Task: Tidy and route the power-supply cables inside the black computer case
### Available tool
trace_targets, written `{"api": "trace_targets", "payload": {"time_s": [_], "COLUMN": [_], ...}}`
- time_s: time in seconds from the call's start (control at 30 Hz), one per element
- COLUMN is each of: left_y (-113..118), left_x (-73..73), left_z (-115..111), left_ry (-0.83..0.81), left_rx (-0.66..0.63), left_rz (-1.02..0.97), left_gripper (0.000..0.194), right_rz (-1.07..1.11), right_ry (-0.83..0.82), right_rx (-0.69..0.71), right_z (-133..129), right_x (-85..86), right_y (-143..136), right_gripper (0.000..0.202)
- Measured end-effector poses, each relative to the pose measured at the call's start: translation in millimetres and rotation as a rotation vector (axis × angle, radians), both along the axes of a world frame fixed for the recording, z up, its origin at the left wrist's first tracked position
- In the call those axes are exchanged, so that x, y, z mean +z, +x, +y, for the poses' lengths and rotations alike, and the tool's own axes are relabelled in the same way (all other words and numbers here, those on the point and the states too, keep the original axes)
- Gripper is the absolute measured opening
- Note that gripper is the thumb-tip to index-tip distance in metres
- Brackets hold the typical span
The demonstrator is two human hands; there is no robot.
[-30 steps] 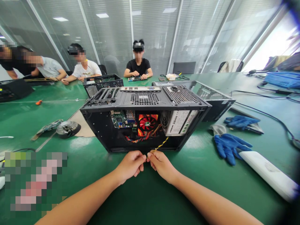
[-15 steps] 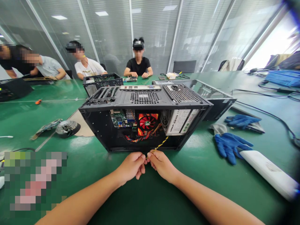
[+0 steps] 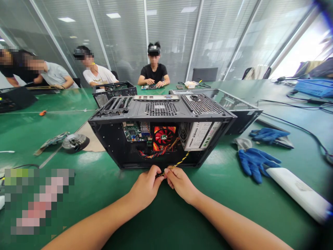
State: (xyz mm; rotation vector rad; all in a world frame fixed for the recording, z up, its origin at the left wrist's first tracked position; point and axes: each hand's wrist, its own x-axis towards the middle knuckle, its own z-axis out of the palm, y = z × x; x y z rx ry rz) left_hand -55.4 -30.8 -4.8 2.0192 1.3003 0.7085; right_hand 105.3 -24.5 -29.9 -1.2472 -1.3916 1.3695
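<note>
A yellow-and-black twisted cable comes out of an open black computer case, from under the labelled power supply. My right hand pinches this cable between thumb and fingers. Just beside it, my left hand is closed on the cable's end, where a small dark piece shows between thumb and forefinger. Both hands are in front of the case's near lower edge. Inside the case are a red fan, a green circuit board and a bundle of coloured wires.
Blue gloves and a white power strip lie to the right. Behind stands another open case. A round metal part lies on the left beside brown cardboard. Several people sit across the green table.
My left hand has turned, its thumb and forefinger now raised around the cable's end. My right hand has barely moved. The person opposite has shifted a circuit board to the right.
</note>
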Motion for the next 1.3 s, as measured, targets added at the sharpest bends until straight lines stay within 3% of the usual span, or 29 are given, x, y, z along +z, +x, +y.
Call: {"api": "trace_targets", "payload": {"time_s": [0.1, 0.23, 0.3, 0.5, 0.63, 0.73, 0.83, 0.93, 1.0, 1.07, 1.2, 1.3], "left_y": [2, 5, 5, 3, 1, 1, 3, 6, 7, 6, 2, 0], "left_x": [-0.3, -1.7, -0.9, 6.3, 7.9, 7.5, 6.2, 4.9, 4.8, 5.5, 7.1, 7.2], "left_z": [1, 7, 8, 0, -6, -5, -1, 5, 6, 6, 2, -1], "left_ry": [-0.158, -0.612, -0.673, -0.068, 0.064, 0.049, -0.126, -0.492, -0.643, -0.571, -0.119, 0.072], "left_rx": [-0.018, -0.030, -0.023, -0.046, -0.060, -0.058, -0.027, -0.006, -0.006, -0.017, -0.049, -0.054], "left_rz": [-0.059, -0.248, -0.280, 0.057, 0.198, 0.199, 0.072, -0.132, -0.211, -0.177, 0.032, 0.138], "left_gripper": [0.021, 0.030, 0.030, 0.020, 0.018, 0.018, 0.020, 0.024, 0.024, 0.023, 0.018, 0.018], "right_rz": [0.000, -0.010, -0.014, -0.042, -0.055, -0.040, -0.030, -0.026, -0.023, -0.020, -0.014, -0.009], "right_ry": [-0.016, 0.001, 0.005, 0.017, 0.024, 0.013, 0.011, 0.001, 0.001, -0.001, -0.009, -0.003], "right_rx": [0.010, 0.033, 0.034, -0.004, -0.008, -0.015, -0.014, -0.002, 0.008, 0.011, 0.003, -0.005], "right_z": [-1, -1, -1, 0, 0, -1, -1, -1, 0, 0, 0, 0], "right_x": [-0.5, -2.9, -4.5, -4.5, -1.1, -0.2, -1.5, -3.7, -4.8, -5.2, -4.1, -2.2], "right_y": [1, 1, 1, 0, 0, 0, 0, 0, 0, 1, 1, 0], "right_gripper": [0.039, 0.037, 0.037, 0.038, 0.038, 0.037, 0.037, 0.036, 0.036, 0.036, 0.036, 0.036]}}
